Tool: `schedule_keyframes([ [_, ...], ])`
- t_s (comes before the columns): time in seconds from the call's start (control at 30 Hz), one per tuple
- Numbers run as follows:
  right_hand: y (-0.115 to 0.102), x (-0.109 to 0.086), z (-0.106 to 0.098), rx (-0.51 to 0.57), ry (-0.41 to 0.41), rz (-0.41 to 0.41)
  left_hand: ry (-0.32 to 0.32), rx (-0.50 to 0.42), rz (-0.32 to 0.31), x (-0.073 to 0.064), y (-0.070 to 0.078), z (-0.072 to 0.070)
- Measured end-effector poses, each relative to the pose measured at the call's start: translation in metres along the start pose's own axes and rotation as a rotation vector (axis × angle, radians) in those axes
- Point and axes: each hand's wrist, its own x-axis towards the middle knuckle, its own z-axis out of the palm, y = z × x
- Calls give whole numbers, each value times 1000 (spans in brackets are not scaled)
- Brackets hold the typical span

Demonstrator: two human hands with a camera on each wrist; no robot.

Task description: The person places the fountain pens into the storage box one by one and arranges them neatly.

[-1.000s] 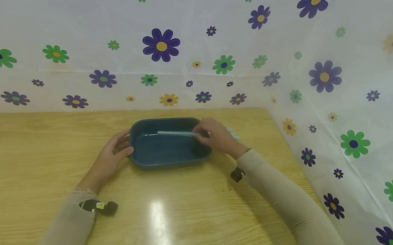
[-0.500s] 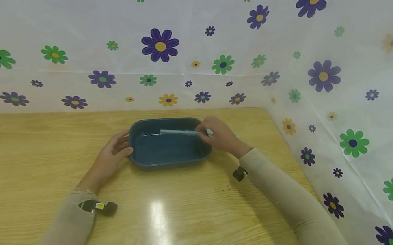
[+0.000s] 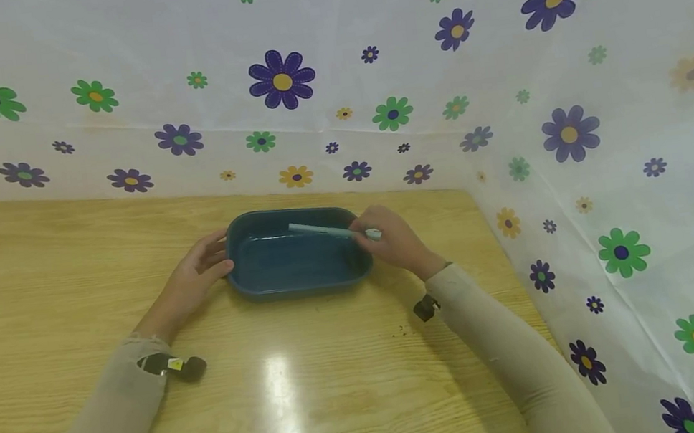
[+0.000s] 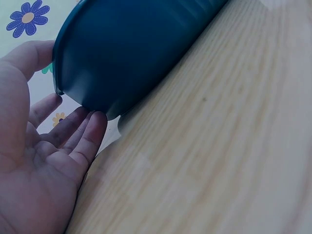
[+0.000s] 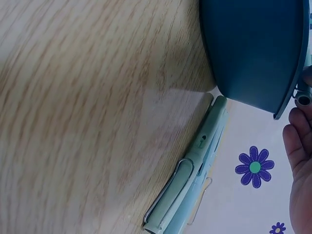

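A dark blue rectangular tray (image 3: 304, 290) stands toward the back of the wooden table. My left hand (image 3: 194, 275) rests against its left end; in the left wrist view the fingers (image 4: 92, 134) touch the end wall and the thumb lies at the rim. Over the tray's right end, my right hand (image 3: 388, 236) pinches a pale green pen (image 3: 323, 230). The pen slants, its long end reaching left over the tray and its clip end showing above the hand. In the right wrist view, a green pen (image 5: 187, 175) and a light blue pen (image 5: 207, 163) lie beside the tray.
The light wooden table (image 3: 214, 406) runs back to a white flowered sheet (image 3: 326, 46), which also hangs along the right side. Small dark specks (image 3: 402, 331) lie on the table near the right wrist.
The right hand has shifted slightly right with the pen. Its left end has tilted up and moved right, and its clip end now shows above the hand. The left hand and tray hold still.
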Motion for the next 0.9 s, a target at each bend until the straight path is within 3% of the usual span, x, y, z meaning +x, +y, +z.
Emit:
schedule_keyframes([
  [0.9, 11, -12, -6, 38, 42, 42, 8, -22, 4, 1, 1, 0],
])
